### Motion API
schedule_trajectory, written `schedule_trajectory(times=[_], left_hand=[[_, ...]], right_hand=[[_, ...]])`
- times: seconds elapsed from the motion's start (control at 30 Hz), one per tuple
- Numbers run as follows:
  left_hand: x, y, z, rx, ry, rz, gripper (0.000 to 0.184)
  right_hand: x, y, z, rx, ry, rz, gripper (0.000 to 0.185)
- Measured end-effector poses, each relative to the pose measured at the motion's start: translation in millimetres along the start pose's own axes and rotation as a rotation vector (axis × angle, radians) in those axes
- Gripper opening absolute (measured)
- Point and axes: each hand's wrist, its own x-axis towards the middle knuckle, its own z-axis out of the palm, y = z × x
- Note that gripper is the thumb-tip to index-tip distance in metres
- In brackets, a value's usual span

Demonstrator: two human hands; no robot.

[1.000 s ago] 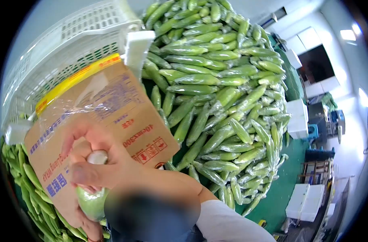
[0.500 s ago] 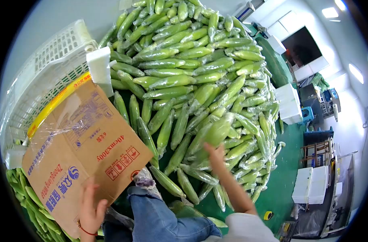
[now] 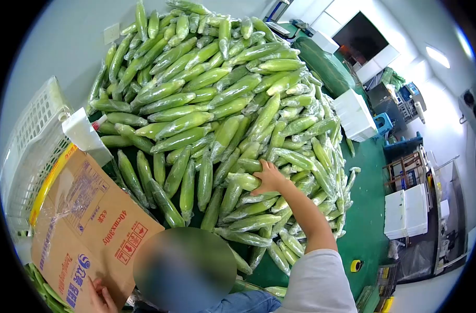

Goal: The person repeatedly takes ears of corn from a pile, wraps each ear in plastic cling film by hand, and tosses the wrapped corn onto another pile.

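Note:
A large heap of green ears of corn (image 3: pixel 188 122), each wrapped in clear plastic film, lies on the floor before me. My right hand (image 3: pixel 269 178) rests on it, fingers spread; its fingertips touch a wrapped ear of corn (image 3: pixel 242 180). At the lower left, my left hand (image 3: pixel 101 298) lies against a brown cardboard sheet or box (image 3: pixel 105 219) printed in red and blue, with its visible fingers apart. A blurred oval covers my lap area.
A white plastic crate (image 3: pixel 37 135) stands behind the cardboard. Green ears without visible film (image 3: pixel 46 292) lie below it. White foam boxes (image 3: pixel 405 211), a blue stool (image 3: pixel 382 124) and a yellow tape roll (image 3: pixel 356 266) are on the right. The floor (image 3: pixel 366 208) is green.
My right hand has gone from a blurred, raised ear of corn to lying spread on the heap. My left hand has shifted lower along the cardboard, and the view has turned.

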Motion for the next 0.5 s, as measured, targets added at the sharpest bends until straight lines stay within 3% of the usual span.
schedule_trajectory(times=[0.03, 0.13, 0.27, 0.3, 0.33, 0.43, 0.5], left_hand=[[-2.0, -3.5, -1.3, 0.074, 0.01, 0.027, 0.055], [-3.4, 5.0, -11.8, -0.135, -0.107, -0.204, 0.055], [-4.2, 9.9, -28.0, 0.054, -0.052, -0.15, 0.053], [-6.6, 5.3, -32.7, 0.107, -0.023, -0.105, 0.052], [-7.1, 7.2, -37.3, 0.157, 0.001, -0.057, 0.051], [-19.4, -27.9, -38.0, -0.237, 0.043, -0.288, 0.052], [-15.5, -31.9, -33.8, -0.325, 0.133, -0.34, 0.054]], right_hand=[[-5.1, -2.0, 4.4, -0.016, 0.081, -0.039, 0.085], [-22.4, -9.4, 10.1, -0.078, 0.14, -0.089, 0.08], [-51.9, -3.0, 7.6, 0.056, 0.3, 0.004, 0.072], [-62.6, 4.0, 17.2, 0.148, 0.533, 0.034, 0.072], [-77.7, 3.9, 14.9, 0.272, 0.615, 0.182, 0.073], [-125.0, 36.8, 28.0, 0.71, 1.009, 0.281, 0.083], [-164.2, 29.3, 13.5, 1.174, 1.215, 0.303, 0.069]])
